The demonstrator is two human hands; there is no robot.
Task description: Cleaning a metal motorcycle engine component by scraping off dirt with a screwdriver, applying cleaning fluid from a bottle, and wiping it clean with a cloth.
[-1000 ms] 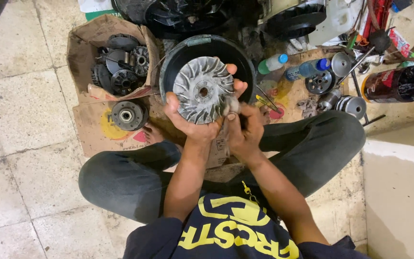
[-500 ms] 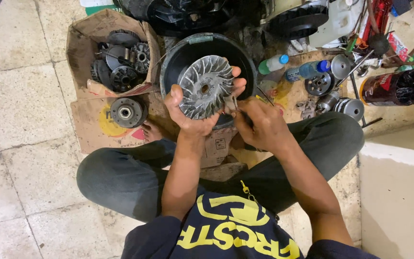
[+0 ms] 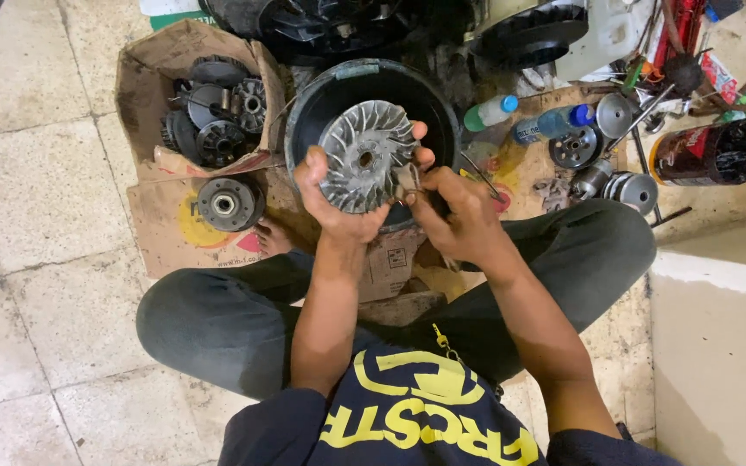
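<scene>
Head view: left hand (image 3: 338,203) fingers grip finned pulley disc (image 3: 364,155); right hand (image 3: 455,216) fingers pinch its edge.

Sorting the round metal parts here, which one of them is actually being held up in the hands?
The finned silver pulley disc, gripped by the left hand over the black basin. The dark round parts lie in the cardboard box.

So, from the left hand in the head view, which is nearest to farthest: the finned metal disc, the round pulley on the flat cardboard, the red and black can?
1. Finned silver metal disc: held in the left hand.
2. Round dark pulley: to its left, on flat cardboard.
3. Red and black can: far right.
</scene>
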